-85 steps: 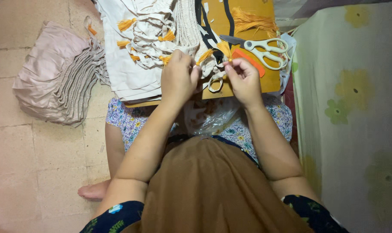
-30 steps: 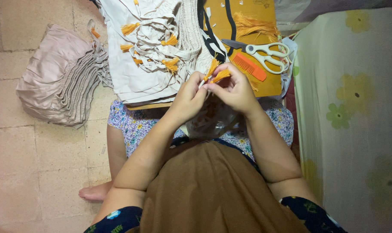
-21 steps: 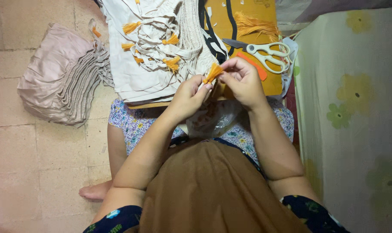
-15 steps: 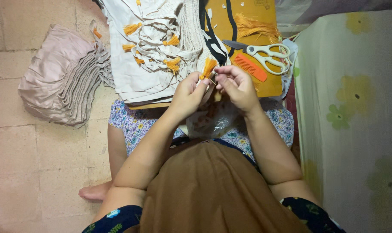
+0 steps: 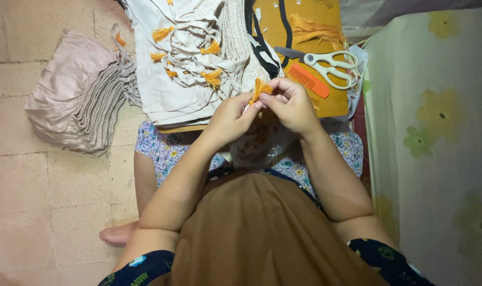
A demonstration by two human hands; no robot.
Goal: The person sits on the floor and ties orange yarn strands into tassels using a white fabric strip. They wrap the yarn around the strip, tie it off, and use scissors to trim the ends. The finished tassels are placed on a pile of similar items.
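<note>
Upright, orange tassel (fringe upward)

Left hand and right hand meet fingertip to fingertip, pinching a small orange tassel between them. Far of hands: cream cloth pile bearing more orange tassels. Right of it: white-handled scissors, orange comb, loose orange threads on a yellow board. Far left: folded pinkish fabric stack on tiled floor.

White-handled scissors are lying on the yellow board; an orange comb is resting just beside them; a pile of folded beige cloth is sitting well left of the board.
</note>
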